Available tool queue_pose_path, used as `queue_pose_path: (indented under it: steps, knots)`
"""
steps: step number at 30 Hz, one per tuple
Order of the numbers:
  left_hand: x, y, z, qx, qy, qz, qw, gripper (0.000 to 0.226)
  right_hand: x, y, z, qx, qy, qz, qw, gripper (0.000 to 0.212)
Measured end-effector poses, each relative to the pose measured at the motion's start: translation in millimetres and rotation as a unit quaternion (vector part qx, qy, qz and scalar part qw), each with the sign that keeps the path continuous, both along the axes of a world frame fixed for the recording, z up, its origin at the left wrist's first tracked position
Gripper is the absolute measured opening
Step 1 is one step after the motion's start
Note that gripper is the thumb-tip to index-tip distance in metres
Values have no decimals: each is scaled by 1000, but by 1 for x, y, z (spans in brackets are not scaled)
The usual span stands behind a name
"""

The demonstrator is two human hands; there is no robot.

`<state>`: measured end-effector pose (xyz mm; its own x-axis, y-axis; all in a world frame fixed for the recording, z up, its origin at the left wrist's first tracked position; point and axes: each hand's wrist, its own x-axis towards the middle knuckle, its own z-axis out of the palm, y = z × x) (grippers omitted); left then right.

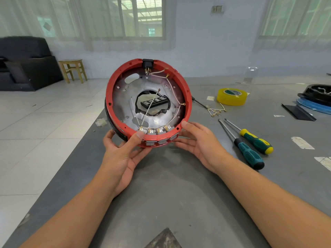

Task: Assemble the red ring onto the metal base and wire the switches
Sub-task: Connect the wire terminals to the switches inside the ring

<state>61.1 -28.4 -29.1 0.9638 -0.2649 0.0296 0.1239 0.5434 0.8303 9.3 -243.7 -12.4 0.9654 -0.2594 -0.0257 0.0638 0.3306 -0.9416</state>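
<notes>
Red ring (188,97) between both hands

Both hands, left hand (123,151) and right hand (198,142), hold the tilted red ring (188,90) around its metal base (125,97) above the table (179,194).

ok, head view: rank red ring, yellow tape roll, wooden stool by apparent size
1. red ring, held up near the camera, which inflates it
2. and 3. yellow tape roll and wooden stool look alike; stool is farther away
</notes>
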Motion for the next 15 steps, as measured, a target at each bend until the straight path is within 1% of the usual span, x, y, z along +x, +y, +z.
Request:
queue_pose_path:
  steps: [3,6,9,11,12,13,14,15]
  knots:
    - [0,-1,1,-14,19,-2,1000,102,1,4,1,30,-5,-31,999,44]
    - [0,-3,-1,-5,6,-11,1000,108,4,10,-2,51,-18,-41,998,45]
    - [0,-1,-2,1,-3,-40,999,113,4,17,-3,42,-30,-40,998,45]
    - [1,0,-4,2,-3,-50,999,109,4,18,-6,27,-34,-41,998,44]
    - [1,0,-5,4,-2,-47,999,104,4,19,-8,0,-30,-48,998,46]
    - [1,0,-6,5,-3,-43,999,100,4,20,-8,-64,-20,-76,995,50]
    - [1,0,-7,8,-3,-38,999,98,3,21,-6,-160,-9,-129,979,55]
    - [1,-1,-8,14,-6,-32,999,97,2,22,-3,-261,-8,-198,945,54]
